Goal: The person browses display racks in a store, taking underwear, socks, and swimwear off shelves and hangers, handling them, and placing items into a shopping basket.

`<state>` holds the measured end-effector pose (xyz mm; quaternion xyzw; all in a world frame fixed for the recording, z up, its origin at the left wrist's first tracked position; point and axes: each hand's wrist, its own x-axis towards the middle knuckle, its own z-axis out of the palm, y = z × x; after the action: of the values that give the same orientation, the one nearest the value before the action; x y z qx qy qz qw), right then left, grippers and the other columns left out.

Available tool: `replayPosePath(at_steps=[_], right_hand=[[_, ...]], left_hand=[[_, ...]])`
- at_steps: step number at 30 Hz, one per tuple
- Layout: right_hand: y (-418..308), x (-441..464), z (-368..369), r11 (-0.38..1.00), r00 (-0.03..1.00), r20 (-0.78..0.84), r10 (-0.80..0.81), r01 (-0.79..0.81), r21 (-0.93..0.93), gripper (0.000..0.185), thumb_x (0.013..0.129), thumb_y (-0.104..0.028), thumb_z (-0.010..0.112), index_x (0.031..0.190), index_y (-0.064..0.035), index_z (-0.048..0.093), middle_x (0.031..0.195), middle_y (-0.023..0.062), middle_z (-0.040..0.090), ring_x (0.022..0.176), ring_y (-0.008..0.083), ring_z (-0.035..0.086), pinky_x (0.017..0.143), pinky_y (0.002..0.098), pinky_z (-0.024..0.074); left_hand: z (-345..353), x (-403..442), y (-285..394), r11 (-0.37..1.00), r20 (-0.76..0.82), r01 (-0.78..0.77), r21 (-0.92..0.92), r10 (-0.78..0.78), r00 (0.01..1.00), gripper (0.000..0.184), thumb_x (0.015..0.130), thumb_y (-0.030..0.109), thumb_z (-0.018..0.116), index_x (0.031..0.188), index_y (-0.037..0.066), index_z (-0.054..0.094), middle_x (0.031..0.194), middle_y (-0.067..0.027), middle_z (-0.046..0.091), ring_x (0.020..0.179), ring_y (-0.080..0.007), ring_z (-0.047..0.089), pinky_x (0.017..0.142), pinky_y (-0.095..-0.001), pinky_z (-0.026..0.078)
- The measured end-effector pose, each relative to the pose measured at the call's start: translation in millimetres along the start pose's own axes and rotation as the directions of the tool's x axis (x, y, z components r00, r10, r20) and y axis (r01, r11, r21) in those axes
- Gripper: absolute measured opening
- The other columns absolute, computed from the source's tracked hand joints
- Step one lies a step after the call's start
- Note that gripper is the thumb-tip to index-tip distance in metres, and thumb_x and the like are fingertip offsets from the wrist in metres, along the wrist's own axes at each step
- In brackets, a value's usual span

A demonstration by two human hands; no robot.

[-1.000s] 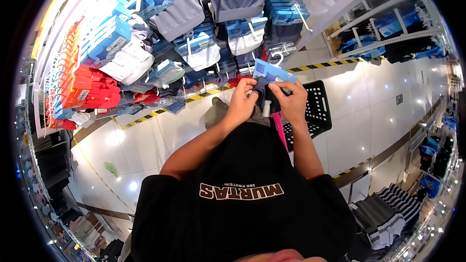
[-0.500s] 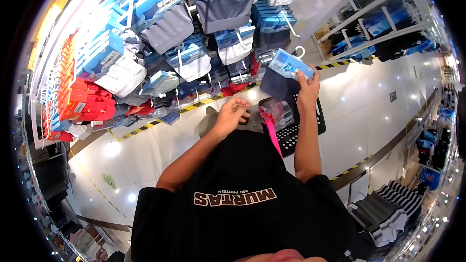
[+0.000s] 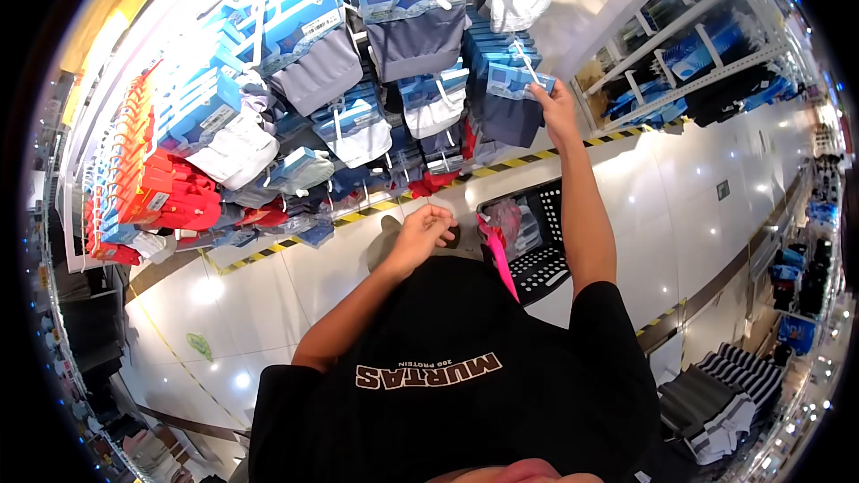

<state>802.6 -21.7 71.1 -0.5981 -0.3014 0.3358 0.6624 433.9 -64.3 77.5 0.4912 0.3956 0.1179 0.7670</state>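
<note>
My right hand [image 3: 557, 112] is stretched forward to the rack, pinching the right edge of a blue-carded pack [image 3: 522, 80] with a dark folded garment [image 3: 510, 118] below the card. This pack is at the front of a row of similar blue packs [image 3: 499, 46], by a white display hook [image 3: 523, 58]. Whether its hanger sits on the hook is hard to make out. My left hand [image 3: 424, 237] is held in front of my body, its fingers loosely curled and apart, with nothing visible in them. Below and between my arms is a black perforated basket [image 3: 541, 273] with clear-wrapped items [image 3: 528, 224] inside.
Grey and white carded garments [image 3: 416, 40] hang in several rows ahead. Red packs [image 3: 174, 197] hang at the left. A bright pink strip [image 3: 498, 255] lies over the basket's side. Yellow-black floor tape [image 3: 362, 215] runs along the rack's foot. Another rack [image 3: 707, 72] stands at the right.
My right hand has carried the blue-carded pack forward and up, from above the basket to the hook row. My left hand has barely moved. The basket shows more fully.
</note>
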Motion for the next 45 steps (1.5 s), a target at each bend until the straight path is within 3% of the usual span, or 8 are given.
replayPosePath(at_steps=[4,7,14,18,26,33,37,45], right_hand=[[26,15,11,0.915,0.942,-0.323,-0.096,-0.044,-0.4,0.043,0.088,-0.018,0.071,0.123,0.0033,0.056,0.114,0.0143,0.064,0.104,0.0224,0.061,0.09,0.0324,0.0477],[19,-2,20,0.829,0.86,-0.344,-0.378,0.149,-0.539,0.049,0.089,-0.019,0.071,0.127,0.0064,0.052,0.107,0.0134,0.066,0.097,0.0185,0.063,0.086,0.0316,0.0496],[-100,-8,52,0.897,0.849,-0.31,-0.427,0.355,-0.264,0.036,0.09,-0.018,0.068,0.117,0.0055,0.063,0.11,0.0161,0.069,0.103,0.0228,0.065,0.092,0.033,0.0492],[-156,50,76,0.764,0.807,-0.186,-0.56,0.416,-0.494,0.068,0.082,-0.032,0.078,0.131,0.0074,0.052,0.121,0.0199,0.063,0.112,0.026,0.061,0.096,0.0355,0.0471],[-171,109,87,0.791,0.802,-0.248,-0.544,0.392,-0.47,0.093,0.069,-0.035,0.09,0.135,0.0096,0.041,0.13,0.0238,0.053,0.119,0.0266,0.053,0.097,0.0361,0.0459],[-189,77,73,0.951,0.952,-0.042,-0.302,0.298,-0.084,0.055,0.082,-0.027,0.081,0.121,0.0026,0.056,0.11,0.0096,0.065,0.097,0.0163,0.06,0.084,0.0291,0.0467],[-198,35,50,0.919,0.924,-0.082,-0.373,0.38,0.109,0.032,0.093,-0.017,0.067,0.118,-0.0004,0.058,0.112,0.0077,0.066,0.103,0.0154,0.062,0.089,0.029,0.0467],[-204,-75,8,0.889,0.955,-0.047,-0.291,0.289,0.355,0.035,0.092,-0.003,0.059,0.126,0.0048,0.053,0.118,0.0126,0.065,0.106,0.0191,0.063,0.096,0.0315,0.048]], left_hand=[[-3,-3,1,1.0,-0.01,-0.016,0.004,0.016,1.0,0.017,0.098,0.016,0.057,0.109,0.003,0.056,0.105,-0.0099,0.068,0.084,-0.0141,0.065,0.071,-0.0265,0.052],[-7,-5,4,1.0,-0.019,-0.01,0.015,0.01,1.0,0.018,0.098,0.017,0.057,0.108,0.003,0.056,0.107,-0.0106,0.068,0.085,-0.0151,0.065,0.073,-0.0276,0.051],[-12,-11,4,1.0,-0.01,0.004,0.02,-0.004,1.0,0.018,0.099,0.019,0.057,0.108,0.004,0.057,0.107,-0.0098,0.067,0.089,-0.0164,0.065,0.076,-0.0293,0.051],[-8,-12,5,0.999,0.011,-0.027,0.02,0.027,1.0,0.017,0.099,0.019,0.057,0.108,0.004,0.057,0.105,-0.0085,0.067,0.088,-0.016,0.065,0.076,-0.0291,0.051],[-21,-14,-9,0.998,-0.071,-0.058,-0.007,0.057,0.996,0.017,0.098,0.018,0.058,0.108,0.004,0.058,0.105,-0.0094,0.068,0.085,-0.016,0.066,0.073,-0.0291,0.052],[-26,-9,-10,0.998,-0.058,-0.049,-0.043,0.047,0.997,0.018,0.098,0.02,0.058,0.108,0.005,0.058,0.106,-0.0091,0.067,0.087,-0.0172,0.066,0.074,-0.03,0.053],[-25,-3,-9,0.996,-0.033,-0.069,-0.051,0.067,0.997,0.018,0.098,0.021,0.059,0.108,0.005,0.058,0.106,-0.0088,0.067,0.086,-0.0172,0.066,0.074,-0.0295,0.053],[-11,9,12,0.987,0.052,-0.142,-0.073,0.146,0.988,0.02,0.098,0.019,0.061,0.11,0.004,0.059,0.106,-0.0088,0.067,0.088,-0.0148,0.065,0.074,-0.0274,0.052]])
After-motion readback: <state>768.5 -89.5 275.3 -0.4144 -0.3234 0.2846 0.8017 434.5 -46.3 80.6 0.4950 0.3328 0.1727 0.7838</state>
